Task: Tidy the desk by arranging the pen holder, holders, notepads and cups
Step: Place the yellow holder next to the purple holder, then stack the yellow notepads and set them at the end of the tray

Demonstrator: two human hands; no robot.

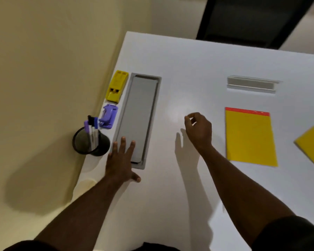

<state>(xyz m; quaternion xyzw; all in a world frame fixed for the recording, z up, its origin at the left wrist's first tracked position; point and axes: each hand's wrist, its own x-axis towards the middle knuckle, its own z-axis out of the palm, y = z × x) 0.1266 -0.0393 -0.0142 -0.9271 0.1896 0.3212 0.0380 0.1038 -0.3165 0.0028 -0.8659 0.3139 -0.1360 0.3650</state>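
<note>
A black mesh pen holder (91, 143) with several markers stands at the desk's left edge. Behind it lie a purple holder (108, 115) and a yellow holder (116, 86), in a row along that edge. A yellow notepad with a red top strip (250, 137) lies flat on the right, and a second yellow notepad (312, 142) is cut off at the right border. My left hand (121, 158) rests flat with fingers spread, just right of the pen holder. My right hand (198, 128) hovers mid-desk, fingers loosely curled, holding nothing. No cups are visible.
A long grey cable hatch (149, 113) is set into the white desk (188, 69), partly under my left fingers. A clear acrylic stand (252, 85) sits beyond the notepad. The floor drops away left of the desk edge. A dark chair (252, 20) is behind the desk.
</note>
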